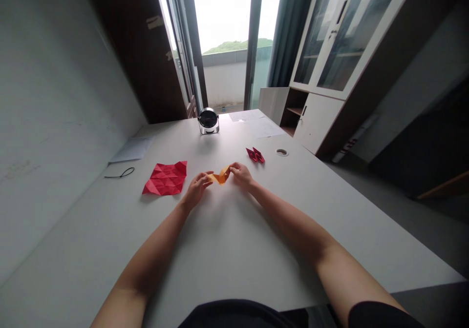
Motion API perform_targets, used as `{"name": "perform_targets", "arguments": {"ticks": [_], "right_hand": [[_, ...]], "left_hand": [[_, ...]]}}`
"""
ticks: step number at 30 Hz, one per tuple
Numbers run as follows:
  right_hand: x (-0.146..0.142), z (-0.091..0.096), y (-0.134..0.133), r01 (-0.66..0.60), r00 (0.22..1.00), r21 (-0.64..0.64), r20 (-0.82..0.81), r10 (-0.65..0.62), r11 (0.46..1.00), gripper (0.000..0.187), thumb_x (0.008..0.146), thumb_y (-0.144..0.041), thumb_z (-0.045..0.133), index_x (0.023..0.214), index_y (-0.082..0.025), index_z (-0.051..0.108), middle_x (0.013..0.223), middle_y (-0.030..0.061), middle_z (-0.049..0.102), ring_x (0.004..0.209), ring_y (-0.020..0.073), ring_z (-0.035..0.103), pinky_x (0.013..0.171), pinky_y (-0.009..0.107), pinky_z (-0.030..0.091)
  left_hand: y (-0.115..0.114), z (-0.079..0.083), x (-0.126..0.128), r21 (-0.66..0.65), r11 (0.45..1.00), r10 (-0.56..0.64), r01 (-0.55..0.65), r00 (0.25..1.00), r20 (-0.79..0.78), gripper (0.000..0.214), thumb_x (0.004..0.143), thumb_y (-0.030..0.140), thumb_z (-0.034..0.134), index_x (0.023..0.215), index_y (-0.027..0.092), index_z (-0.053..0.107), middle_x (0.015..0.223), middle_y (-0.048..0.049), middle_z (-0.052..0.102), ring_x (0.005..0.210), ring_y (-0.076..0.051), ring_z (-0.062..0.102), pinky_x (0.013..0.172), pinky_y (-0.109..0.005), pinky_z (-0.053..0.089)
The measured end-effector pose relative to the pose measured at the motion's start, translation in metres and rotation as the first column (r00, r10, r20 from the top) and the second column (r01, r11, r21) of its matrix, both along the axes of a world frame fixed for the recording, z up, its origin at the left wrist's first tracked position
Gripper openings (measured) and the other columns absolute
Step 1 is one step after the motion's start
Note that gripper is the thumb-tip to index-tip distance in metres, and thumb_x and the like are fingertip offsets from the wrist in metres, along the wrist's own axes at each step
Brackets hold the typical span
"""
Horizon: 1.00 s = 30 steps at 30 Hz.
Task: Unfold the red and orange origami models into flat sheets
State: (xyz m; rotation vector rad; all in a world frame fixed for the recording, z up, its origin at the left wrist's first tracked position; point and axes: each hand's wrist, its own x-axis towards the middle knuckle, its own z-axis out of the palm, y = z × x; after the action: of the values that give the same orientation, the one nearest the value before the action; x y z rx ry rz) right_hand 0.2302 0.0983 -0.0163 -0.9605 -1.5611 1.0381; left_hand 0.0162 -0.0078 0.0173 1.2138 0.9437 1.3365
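A small folded piece of orange paper is held just above the white table, between both hands. My left hand pinches its left end with closed fingers. My right hand pinches its right end, fingers closed too. A creased red paper square lies flat to the left of my left hand. A small folded red paper piece sits a little beyond my right hand.
A small round fan stands at the table's far end, with white sheets beside it. A black cord and a paper sheet lie at far left. A cable hole is near the right edge. A cabinet stands at right.
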Motion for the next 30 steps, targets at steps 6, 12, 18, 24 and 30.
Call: {"name": "perform_targets", "arguments": {"ticks": [6,12,18,24,30], "right_hand": [[0.004,0.008,0.000,-0.066,0.941,-0.206,-0.338,-0.007,0.976,0.030,0.075,-0.045,0.070,0.087,-0.020,0.057,0.081,0.0000,0.068,0.075,0.0159,0.068,0.069,0.029,0.054],[0.002,0.020,-0.011,-0.130,0.881,-0.275,-0.473,-0.016,0.953,0.036,0.074,-0.044,0.073,0.093,-0.022,0.052,0.079,-0.0014,0.068,0.064,0.0154,0.069,0.061,0.027,0.053],[-0.012,0.028,-0.028,-0.244,0.848,-0.253,-0.525,0.079,0.936,0.039,0.076,-0.045,0.073,0.098,-0.024,0.049,0.077,-0.0028,0.069,0.061,0.0159,0.069,0.060,0.028,0.053],[-0.015,0.033,-0.035,-0.259,0.808,-0.209,-0.582,0.092,0.943,0.037,0.078,-0.047,0.074,0.096,-0.025,0.050,0.077,-0.0038,0.067,0.059,0.0140,0.065,0.061,0.029,0.054],[-0.016,0.037,-0.038,-0.300,0.789,-0.210,-0.603,0.118,0.930,0.041,0.078,-0.050,0.075,0.095,-0.026,0.047,0.079,-0.0033,0.068,0.059,0.0148,0.065,0.062,0.032,0.055]], "left_hand": [[0.004,0.004,-0.010,-0.030,0.998,0.062,-0.060,0.997,0.053,0.024,0.091,0.043,0.051,0.082,0.021,0.049,0.121,-0.0082,0.065,0.117,-0.021,0.061,0.099,-0.043,0.051],[0.005,-0.005,-0.002,-0.106,0.993,0.046,-0.045,0.999,0.010,0.021,0.084,0.039,0.053,0.077,0.021,0.046,0.086,-0.0036,0.063,0.085,-0.016,0.064,0.081,-0.032,0.053],[0.004,-0.010,0.012,-0.120,0.992,0.040,-0.048,0.997,-0.068,0.034,0.081,0.046,0.067,0.097,0.019,0.057,0.076,-0.0008,0.064,0.067,-0.014,0.060,0.065,-0.026,0.045],[0.002,-0.007,0.012,-0.106,0.994,-0.039,0.024,0.990,-0.138,0.046,0.083,0.051,0.068,0.112,0.016,0.067,0.078,-0.0031,0.066,0.069,-0.015,0.060,0.068,-0.026,0.045],[-0.002,-0.003,0.008,-0.111,0.980,-0.177,0.163,0.976,-0.130,0.036,0.083,0.048,0.068,0.098,0.015,0.071,0.081,-0.0049,0.066,0.072,-0.016,0.060,0.070,-0.027,0.045]]}}
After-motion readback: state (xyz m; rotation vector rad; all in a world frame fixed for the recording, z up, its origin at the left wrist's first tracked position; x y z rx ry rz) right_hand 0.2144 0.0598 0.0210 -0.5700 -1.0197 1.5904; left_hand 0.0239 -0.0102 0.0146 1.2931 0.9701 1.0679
